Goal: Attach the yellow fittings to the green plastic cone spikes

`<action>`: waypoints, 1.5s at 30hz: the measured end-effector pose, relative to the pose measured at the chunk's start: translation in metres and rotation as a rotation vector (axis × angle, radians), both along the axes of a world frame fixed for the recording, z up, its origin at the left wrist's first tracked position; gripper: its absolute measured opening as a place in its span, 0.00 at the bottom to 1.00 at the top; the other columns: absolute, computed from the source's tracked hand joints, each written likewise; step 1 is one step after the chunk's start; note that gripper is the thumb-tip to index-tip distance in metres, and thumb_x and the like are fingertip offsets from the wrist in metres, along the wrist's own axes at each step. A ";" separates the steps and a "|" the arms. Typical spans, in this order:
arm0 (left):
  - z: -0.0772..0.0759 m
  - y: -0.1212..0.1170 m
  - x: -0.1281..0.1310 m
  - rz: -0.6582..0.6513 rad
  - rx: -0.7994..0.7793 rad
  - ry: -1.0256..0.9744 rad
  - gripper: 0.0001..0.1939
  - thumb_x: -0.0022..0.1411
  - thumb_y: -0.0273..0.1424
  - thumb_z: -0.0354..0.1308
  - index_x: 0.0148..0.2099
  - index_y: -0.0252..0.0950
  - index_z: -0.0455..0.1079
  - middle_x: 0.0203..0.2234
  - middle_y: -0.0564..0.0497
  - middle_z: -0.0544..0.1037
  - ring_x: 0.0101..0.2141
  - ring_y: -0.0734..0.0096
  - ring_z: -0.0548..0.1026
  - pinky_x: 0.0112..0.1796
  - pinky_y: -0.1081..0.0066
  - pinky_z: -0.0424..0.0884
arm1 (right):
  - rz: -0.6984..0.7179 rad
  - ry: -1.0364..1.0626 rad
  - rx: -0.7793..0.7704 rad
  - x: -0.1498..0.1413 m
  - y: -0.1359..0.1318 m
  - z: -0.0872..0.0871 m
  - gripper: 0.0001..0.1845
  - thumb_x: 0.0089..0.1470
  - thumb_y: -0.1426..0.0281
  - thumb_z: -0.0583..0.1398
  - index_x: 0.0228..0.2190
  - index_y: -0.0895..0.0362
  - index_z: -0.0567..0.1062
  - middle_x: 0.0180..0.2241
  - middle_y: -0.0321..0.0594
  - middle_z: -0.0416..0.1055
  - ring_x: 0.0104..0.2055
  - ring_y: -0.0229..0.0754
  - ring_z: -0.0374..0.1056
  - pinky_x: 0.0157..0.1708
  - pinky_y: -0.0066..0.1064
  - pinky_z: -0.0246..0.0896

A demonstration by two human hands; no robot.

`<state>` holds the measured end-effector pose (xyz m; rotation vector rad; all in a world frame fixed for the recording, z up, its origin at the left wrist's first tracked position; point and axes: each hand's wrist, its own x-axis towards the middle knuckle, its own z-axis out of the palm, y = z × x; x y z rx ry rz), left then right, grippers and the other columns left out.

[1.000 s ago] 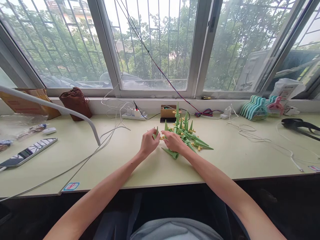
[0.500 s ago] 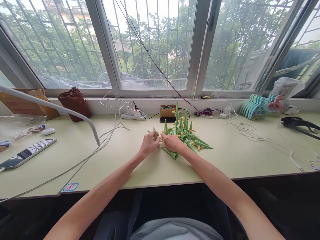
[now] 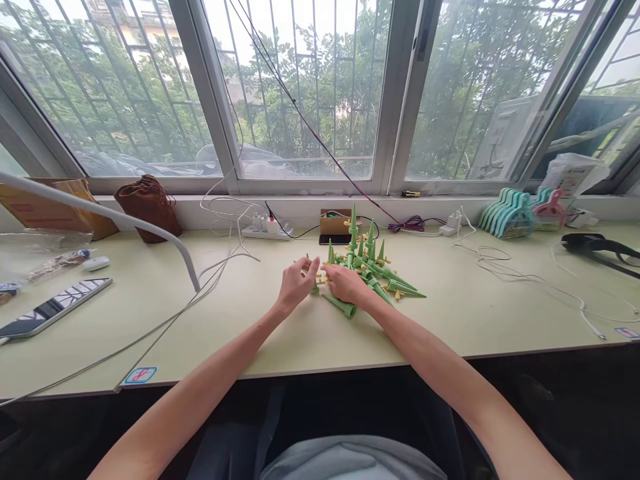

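Note:
My left hand [image 3: 296,283] is closed around a green plastic watering spike [image 3: 315,289], whose wide end shows below my thumb; the rest is mostly behind my fingers. Close beside it, my right hand [image 3: 344,283] has its fingers curled together near a small yellow valve [image 3: 321,281]. What those fingers hold is hidden. A pile of green watering spikes with yellow valves [image 3: 373,267] lies just beyond and to the right of my right hand, some upright, some on their sides. One loose spike [image 3: 341,306] lies in front of my right wrist.
Behind the pile are a small cardboard box [image 3: 336,219] and a dark phone [image 3: 335,239]. A power strip [image 3: 267,231] and white cables [image 3: 220,267] lie to the left. Teal hangers [image 3: 507,215] and a black strap [image 3: 600,250] are at the right.
My left hand has turned, its thumb now raised. The spike in it has shifted, with its wide end now showing low beside the thumb. My right hand has barely moved.

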<state>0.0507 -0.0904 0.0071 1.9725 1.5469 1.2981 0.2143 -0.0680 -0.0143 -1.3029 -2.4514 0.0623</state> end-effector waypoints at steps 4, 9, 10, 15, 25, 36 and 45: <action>0.007 -0.002 -0.001 0.030 0.009 -0.139 0.27 0.68 0.50 0.40 0.30 0.37 0.69 0.26 0.50 0.77 0.17 0.75 0.68 0.22 0.73 0.65 | -0.013 0.000 -0.010 0.000 -0.001 0.002 0.27 0.54 0.80 0.53 0.55 0.58 0.66 0.47 0.48 0.73 0.47 0.47 0.70 0.38 0.30 0.60; 0.005 0.005 -0.005 0.018 -0.069 -0.226 0.29 0.68 0.50 0.39 0.31 0.35 0.70 0.28 0.47 0.77 0.16 0.75 0.68 0.17 0.73 0.62 | -0.025 -0.014 -0.021 0.000 -0.003 0.004 0.25 0.55 0.80 0.53 0.54 0.57 0.67 0.44 0.46 0.74 0.44 0.46 0.71 0.36 0.28 0.58; 0.004 0.006 -0.005 0.010 -0.083 -0.220 0.29 0.68 0.50 0.39 0.31 0.34 0.70 0.28 0.47 0.77 0.16 0.75 0.68 0.16 0.73 0.61 | -0.025 -0.016 -0.020 0.000 -0.003 0.004 0.24 0.56 0.79 0.53 0.54 0.57 0.67 0.44 0.46 0.74 0.44 0.45 0.71 0.35 0.28 0.57; 0.004 0.005 -0.009 0.020 -0.036 -0.089 0.28 0.70 0.48 0.37 0.31 0.36 0.70 0.29 0.48 0.78 0.15 0.76 0.68 0.22 0.71 0.65 | -0.020 -0.010 -0.014 -0.001 -0.003 0.003 0.21 0.57 0.79 0.53 0.52 0.57 0.68 0.42 0.45 0.74 0.43 0.45 0.71 0.34 0.28 0.57; 0.024 -0.008 -0.016 0.043 0.108 0.370 0.23 0.72 0.45 0.36 0.37 0.40 0.68 0.27 0.50 0.76 0.26 0.66 0.72 0.28 0.70 0.60 | -0.065 0.114 0.077 0.002 -0.008 0.014 0.15 0.64 0.74 0.51 0.51 0.56 0.68 0.44 0.46 0.72 0.42 0.43 0.69 0.35 0.29 0.57; -0.010 0.001 -0.018 -0.087 0.128 0.240 0.16 0.63 0.46 0.54 0.42 0.37 0.67 0.37 0.48 0.79 0.18 0.76 0.67 0.26 0.72 0.64 | 0.088 0.407 0.126 0.004 0.002 0.006 0.14 0.62 0.78 0.50 0.47 0.58 0.68 0.42 0.45 0.69 0.41 0.41 0.66 0.41 0.30 0.60; -0.017 0.006 -0.016 -0.251 0.021 0.156 0.10 0.62 0.38 0.54 0.39 0.37 0.67 0.32 0.52 0.77 0.18 0.79 0.66 0.26 0.72 0.66 | 0.150 0.522 0.102 0.009 0.005 0.005 0.11 0.60 0.77 0.51 0.42 0.58 0.70 0.38 0.43 0.71 0.39 0.41 0.66 0.43 0.31 0.61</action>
